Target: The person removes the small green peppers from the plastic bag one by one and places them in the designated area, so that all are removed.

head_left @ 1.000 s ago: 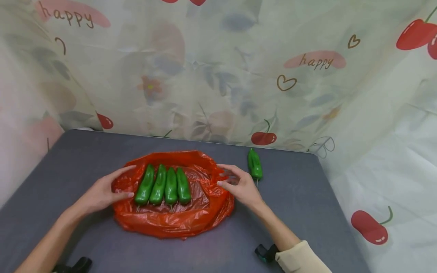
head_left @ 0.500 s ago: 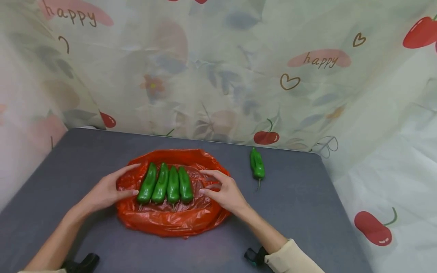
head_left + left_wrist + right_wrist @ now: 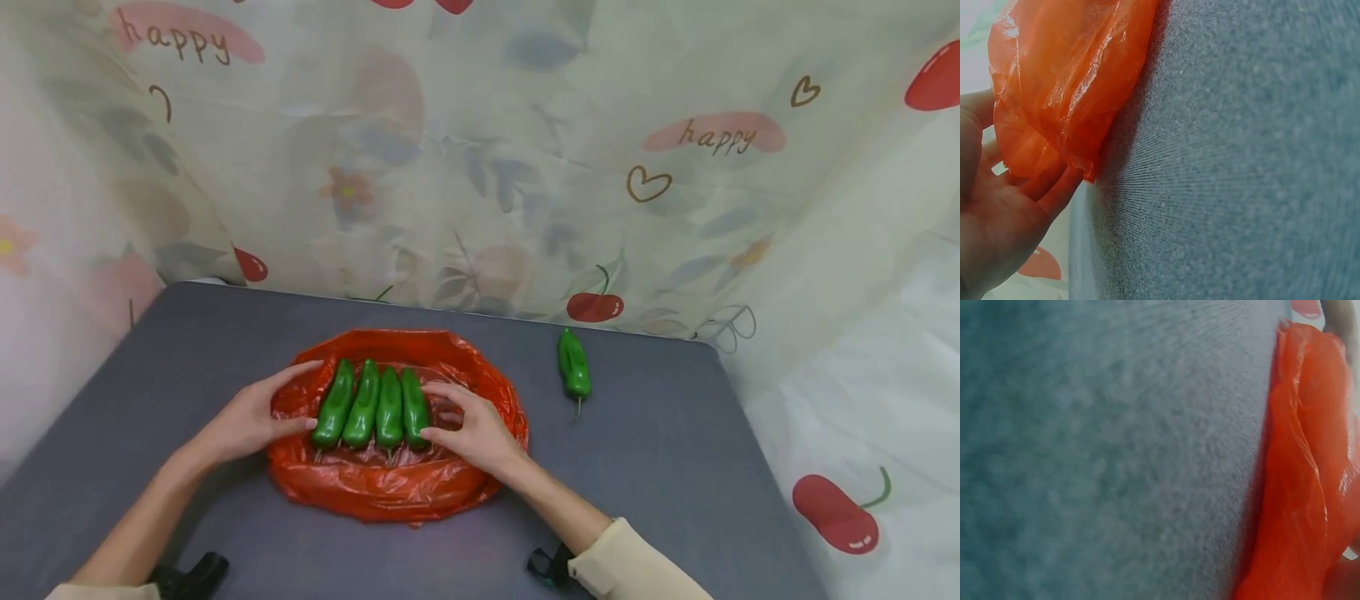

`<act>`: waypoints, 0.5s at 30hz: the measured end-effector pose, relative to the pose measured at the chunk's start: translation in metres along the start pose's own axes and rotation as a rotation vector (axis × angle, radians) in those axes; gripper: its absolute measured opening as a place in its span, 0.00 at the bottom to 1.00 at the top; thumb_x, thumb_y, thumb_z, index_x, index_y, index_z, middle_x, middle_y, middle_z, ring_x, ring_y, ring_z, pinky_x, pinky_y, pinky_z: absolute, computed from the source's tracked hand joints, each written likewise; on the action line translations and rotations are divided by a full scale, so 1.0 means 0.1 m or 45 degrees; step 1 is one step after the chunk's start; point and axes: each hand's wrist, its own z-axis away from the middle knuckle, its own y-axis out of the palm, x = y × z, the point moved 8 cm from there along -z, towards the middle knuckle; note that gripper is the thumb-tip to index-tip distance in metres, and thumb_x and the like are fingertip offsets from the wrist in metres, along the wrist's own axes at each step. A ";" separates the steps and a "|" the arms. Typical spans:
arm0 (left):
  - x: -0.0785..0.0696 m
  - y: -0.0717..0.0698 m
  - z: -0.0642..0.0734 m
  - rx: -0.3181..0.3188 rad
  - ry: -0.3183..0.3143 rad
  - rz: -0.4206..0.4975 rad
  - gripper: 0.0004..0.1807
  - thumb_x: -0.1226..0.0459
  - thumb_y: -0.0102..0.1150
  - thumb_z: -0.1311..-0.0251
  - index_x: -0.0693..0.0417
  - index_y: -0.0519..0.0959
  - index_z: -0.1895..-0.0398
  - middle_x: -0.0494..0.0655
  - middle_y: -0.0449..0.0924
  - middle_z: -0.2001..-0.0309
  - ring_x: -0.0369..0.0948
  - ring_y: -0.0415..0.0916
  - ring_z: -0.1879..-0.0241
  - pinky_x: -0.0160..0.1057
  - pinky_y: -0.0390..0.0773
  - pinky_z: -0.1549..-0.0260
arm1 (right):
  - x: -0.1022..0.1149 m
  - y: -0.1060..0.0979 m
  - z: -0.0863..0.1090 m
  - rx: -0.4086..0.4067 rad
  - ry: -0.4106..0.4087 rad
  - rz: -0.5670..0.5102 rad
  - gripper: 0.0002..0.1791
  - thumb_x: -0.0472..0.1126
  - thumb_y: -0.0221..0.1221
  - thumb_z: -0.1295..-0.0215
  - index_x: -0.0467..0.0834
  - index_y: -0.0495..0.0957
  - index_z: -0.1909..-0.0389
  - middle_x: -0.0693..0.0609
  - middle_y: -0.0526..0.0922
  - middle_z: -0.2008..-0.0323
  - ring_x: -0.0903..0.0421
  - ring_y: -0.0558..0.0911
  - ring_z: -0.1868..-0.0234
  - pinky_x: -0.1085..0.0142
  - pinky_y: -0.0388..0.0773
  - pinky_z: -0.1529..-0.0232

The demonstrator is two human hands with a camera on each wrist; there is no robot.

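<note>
Several green chili peppers (image 3: 364,408) lie side by side, stems toward me, in an open red plastic bag (image 3: 375,492) with its rim rolled down. My left hand (image 3: 251,417) is at the bag's left side, thumb and fingers spread, the thumb tip beside the leftmost pepper. In the left wrist view, the fingers of the left hand (image 3: 1010,219) lie against the red plastic. Over the bag's right part, my right hand (image 3: 476,429) has its thumb and forefinger tips at the rightmost pepper (image 3: 415,408). The right wrist view hides most of that hand behind the bag (image 3: 1297,475).
One more green chili pepper (image 3: 574,364) lies on the grey table (image 3: 637,433), right of the bag and near the back edge. A printed curtain (image 3: 480,167) hangs behind the table and along both sides.
My right hand has moved left from the bag's right rim to the rightmost pepper. The left hand stays at the left side. The whole head view has shifted slightly.
</note>
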 end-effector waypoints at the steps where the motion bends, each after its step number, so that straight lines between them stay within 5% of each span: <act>1: 0.00 0.00 0.00 0.000 -0.003 -0.001 0.43 0.56 0.71 0.42 0.49 0.61 0.25 0.65 0.70 0.39 0.48 0.79 0.56 0.37 0.80 0.63 | -0.01 0.02 -0.01 0.009 0.008 0.019 0.32 0.36 0.68 0.38 0.40 0.71 0.33 0.47 0.73 0.34 0.46 0.77 0.39 0.54 0.74 0.41; 15: 0.01 -0.03 0.01 -0.004 0.018 -0.020 0.42 0.53 0.70 0.40 0.51 0.62 0.26 0.65 0.69 0.36 0.52 0.77 0.49 0.42 0.81 0.59 | -0.07 0.21 -0.11 0.074 0.014 0.408 0.41 0.44 0.71 0.40 0.47 0.66 0.27 0.45 0.62 0.26 0.51 0.66 0.29 0.57 0.71 0.38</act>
